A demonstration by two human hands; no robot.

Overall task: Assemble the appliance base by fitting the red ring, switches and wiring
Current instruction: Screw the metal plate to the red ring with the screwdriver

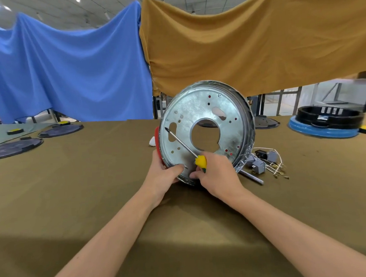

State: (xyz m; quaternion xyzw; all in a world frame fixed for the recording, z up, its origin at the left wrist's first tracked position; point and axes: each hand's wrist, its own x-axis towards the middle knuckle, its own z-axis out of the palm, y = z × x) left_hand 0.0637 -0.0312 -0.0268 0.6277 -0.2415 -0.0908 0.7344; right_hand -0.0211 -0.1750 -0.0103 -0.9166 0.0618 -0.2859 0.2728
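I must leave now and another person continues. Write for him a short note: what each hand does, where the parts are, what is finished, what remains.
Left hand: grips the lower edge of the metal base plate, holding it tilted up on the table.
Right hand: holds the yellow-handled screwdriver, tip near a screw at the plate's left edge.
Red ring: sits behind the plate, only its left edge showing.
Done: at least two screws visible in the plate.
Left: grey switches and wiring lie loose on the table right of the plate, not yet fitted.
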